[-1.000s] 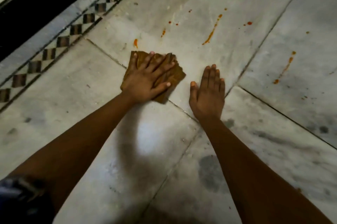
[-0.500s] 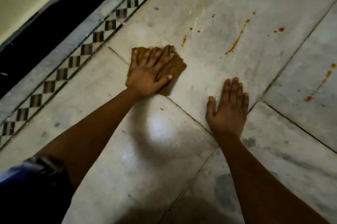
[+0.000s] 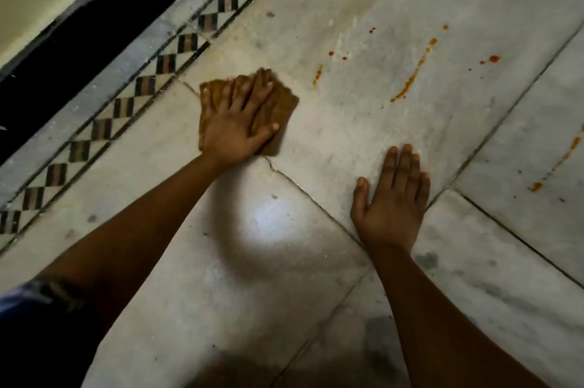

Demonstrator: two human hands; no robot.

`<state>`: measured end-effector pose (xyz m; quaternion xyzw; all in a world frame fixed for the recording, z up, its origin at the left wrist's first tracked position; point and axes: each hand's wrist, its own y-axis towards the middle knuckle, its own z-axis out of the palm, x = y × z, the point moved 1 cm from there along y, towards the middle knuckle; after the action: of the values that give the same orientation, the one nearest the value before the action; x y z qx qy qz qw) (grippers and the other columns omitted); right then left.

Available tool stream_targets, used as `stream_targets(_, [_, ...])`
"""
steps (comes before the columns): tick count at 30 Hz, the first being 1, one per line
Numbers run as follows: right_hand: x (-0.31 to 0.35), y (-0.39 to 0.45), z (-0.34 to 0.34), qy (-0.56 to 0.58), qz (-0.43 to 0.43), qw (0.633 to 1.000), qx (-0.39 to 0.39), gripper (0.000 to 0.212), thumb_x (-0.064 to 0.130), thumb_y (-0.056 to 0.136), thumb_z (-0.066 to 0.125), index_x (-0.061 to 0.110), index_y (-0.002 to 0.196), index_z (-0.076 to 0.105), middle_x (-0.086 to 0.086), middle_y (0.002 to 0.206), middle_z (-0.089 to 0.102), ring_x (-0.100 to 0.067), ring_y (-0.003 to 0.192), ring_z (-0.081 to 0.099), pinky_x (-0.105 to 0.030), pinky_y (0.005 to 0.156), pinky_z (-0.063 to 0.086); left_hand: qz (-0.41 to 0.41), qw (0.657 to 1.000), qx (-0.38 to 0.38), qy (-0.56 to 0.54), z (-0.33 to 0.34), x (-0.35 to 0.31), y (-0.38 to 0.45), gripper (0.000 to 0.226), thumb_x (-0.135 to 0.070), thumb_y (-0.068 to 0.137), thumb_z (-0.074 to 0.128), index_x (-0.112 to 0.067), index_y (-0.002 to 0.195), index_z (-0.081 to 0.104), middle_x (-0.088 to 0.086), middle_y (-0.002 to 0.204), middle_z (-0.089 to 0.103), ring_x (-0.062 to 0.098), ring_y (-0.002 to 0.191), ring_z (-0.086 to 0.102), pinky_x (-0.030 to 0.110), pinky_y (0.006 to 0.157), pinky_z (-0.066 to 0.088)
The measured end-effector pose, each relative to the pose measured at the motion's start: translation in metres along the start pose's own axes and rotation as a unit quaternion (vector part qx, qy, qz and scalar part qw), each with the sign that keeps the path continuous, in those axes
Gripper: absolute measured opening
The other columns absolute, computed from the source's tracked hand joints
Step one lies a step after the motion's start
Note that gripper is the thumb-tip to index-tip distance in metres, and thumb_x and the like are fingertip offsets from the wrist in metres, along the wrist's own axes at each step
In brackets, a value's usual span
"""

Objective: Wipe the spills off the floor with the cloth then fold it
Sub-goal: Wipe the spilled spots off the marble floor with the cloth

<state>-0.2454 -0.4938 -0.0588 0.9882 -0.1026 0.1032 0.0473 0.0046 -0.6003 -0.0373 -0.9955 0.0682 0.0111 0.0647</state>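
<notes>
both hands flat: left hand (image 3: 236, 131) on cloth (image 3: 279, 103), right hand (image 3: 392, 207) on floor (image 3: 347, 122).

A mustard-brown folded cloth (image 3: 281, 105) lies on the grey-veined white marble floor (image 3: 252, 261). Orange-red sauce spills (image 3: 414, 71) streak it toward one o'clock. A black-and-brown checkered border strip (image 3: 126, 106) runs at ten o'clock.

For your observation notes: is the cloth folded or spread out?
Folded: the cloth is a compact pad under the left hand.

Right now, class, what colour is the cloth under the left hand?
Mustard brown cloth, seen best in the head view.
</notes>
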Motion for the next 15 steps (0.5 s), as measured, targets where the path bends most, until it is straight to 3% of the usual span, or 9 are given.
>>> stream_targets(4, [0.002,0.002,0.000,0.000,-0.003,1.000,-0.001,0.066,0.039,0.091,0.034,0.003,0.145,0.027,-0.019,0.152,0.025,-0.032,0.141,0.024,-0.043,0.115,0.010,-0.140,0.989,0.012,-0.040,-0.013,0.034,0.030,0.077,-0.072,0.083,0.019,-0.037,0.149,0.007,0.005,0.160,0.007,0.034,0.146,0.003,0.059,0.112,-0.005])
stream_targets(7, [0.004,0.001,0.000,-0.004,-0.001,1.000,0.003,0.066,0.040,0.090,0.035,0.003,0.145,0.028,-0.018,0.152,0.026,-0.032,0.141,0.025,-0.043,0.115,0.010,-0.205,0.973,0.014,-0.102,-0.025,0.014,0.090,0.069,-0.064,0.092,0.027,-0.034,0.150,0.006,0.007,0.160,-0.001,0.036,0.145,-0.005,0.058,0.111,-0.008])
stream_targets(11, [0.002,0.001,0.001,-0.002,-0.003,1.000,-0.003,0.066,0.041,0.089,0.033,0.004,0.144,0.031,-0.018,0.152,0.028,-0.032,0.139,0.027,-0.043,0.114,0.013,-0.141,0.975,0.016,-0.171,-0.029,-0.059,0.146,0.062,-0.057,0.097,0.020,-0.032,0.151,0.003,0.005,0.160,-0.005,0.031,0.146,-0.008,0.052,0.112,-0.013])
stream_targets(15, [0.004,0.000,0.002,0.006,0.002,1.000,-0.002,0.066,0.042,0.089,0.033,0.005,0.143,0.033,-0.018,0.151,0.030,-0.032,0.138,0.030,-0.044,0.114,0.015,-0.009,0.995,0.035,-0.095,-0.014,-0.121,0.120,0.063,-0.059,0.095,0.019,-0.033,0.151,0.006,0.003,0.160,0.003,0.031,0.146,0.001,0.054,0.113,-0.006])
